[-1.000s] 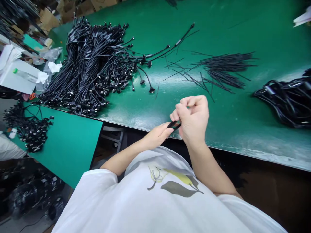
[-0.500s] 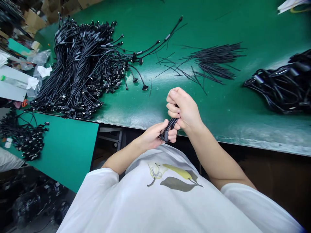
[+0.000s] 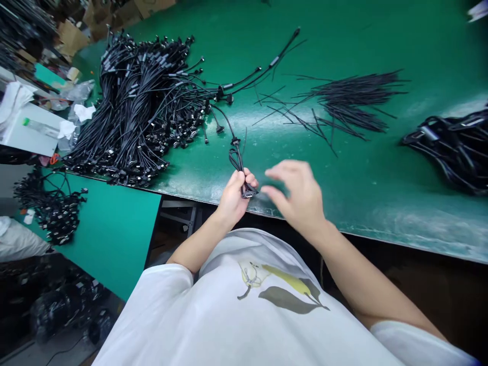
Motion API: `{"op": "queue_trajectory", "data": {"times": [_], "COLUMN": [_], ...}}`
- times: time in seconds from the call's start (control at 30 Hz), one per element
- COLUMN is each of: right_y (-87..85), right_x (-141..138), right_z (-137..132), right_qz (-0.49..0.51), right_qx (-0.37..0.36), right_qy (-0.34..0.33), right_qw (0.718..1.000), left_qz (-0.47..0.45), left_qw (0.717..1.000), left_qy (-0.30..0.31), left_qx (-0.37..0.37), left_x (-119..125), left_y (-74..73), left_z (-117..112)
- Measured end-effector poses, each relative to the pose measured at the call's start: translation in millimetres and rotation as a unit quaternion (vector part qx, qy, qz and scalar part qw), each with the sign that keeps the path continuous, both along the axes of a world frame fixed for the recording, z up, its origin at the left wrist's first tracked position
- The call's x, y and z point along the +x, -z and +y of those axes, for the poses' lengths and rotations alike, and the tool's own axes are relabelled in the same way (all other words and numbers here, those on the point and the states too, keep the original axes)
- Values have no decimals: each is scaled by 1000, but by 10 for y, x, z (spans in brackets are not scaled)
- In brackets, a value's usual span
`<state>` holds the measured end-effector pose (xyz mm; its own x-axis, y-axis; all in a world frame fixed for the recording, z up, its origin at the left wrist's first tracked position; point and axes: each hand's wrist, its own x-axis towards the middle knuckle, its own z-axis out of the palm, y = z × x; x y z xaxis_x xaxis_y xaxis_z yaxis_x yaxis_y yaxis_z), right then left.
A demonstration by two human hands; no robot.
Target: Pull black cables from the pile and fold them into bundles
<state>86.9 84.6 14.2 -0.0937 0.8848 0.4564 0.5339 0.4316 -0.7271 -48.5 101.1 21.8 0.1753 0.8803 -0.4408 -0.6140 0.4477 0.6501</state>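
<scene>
Near the table's front edge, my left hand (image 3: 232,199) is closed around a folded black cable (image 3: 237,161). The cable's loops stick up past my fingers, and a connector with a metal face shows at the lower end. My right hand (image 3: 299,195) is just to the right, slightly blurred, its thumb and fingers apart with nothing between them. Farther off lies a loose spread of thin black ties (image 3: 354,96), some of them scattered to the left. A large heap of black cables with connectors (image 3: 125,112) covers the table's left part.
The green table (image 3: 236,30) has coiled black cable bundles (image 3: 453,145) at its right. A lower green surface (image 3: 114,223) at left carries a smaller cable heap (image 3: 61,218). Another person's sleeve (image 3: 23,244) shows beside it. A bottle (image 3: 41,127) and plastic bags stand farther left.
My right hand has let go of the cable, moved right and opened. My left hand has moved slightly up and left with the folded cable. The view has shifted a little.
</scene>
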Motion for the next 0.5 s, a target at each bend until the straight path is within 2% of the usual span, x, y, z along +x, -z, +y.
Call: {"op": "queue_trajectory", "data": {"times": [0.1, 0.2, 0.33, 0.43, 0.5], "right_y": [205, 318, 208, 82, 43], "right_x": [-100, -182, -151, -33, 68], "right_z": [-133, -126, -76, -40, 18], "right_qz": [-142, -185, -167, -153, -76], "right_qx": [22, 48, 58, -4, -67], "right_qy": [-69, -75, -113, -199, -220], "right_qw": [987, 979, 978, 968, 970], "left_qz": [1, -4, 10, 28, 61], "left_qw": [1000, 1000, 1000, 999, 997], "left_qy": [-19, -3, 10, 31, 37], "left_qx": [-4, -22, -15, -10, 26], "left_x": [-50, -59, -80, -114, -132], "left_y": [-14, -18, 8, 28, 31], "left_z": [81, 74, 60, 72, 66]}}
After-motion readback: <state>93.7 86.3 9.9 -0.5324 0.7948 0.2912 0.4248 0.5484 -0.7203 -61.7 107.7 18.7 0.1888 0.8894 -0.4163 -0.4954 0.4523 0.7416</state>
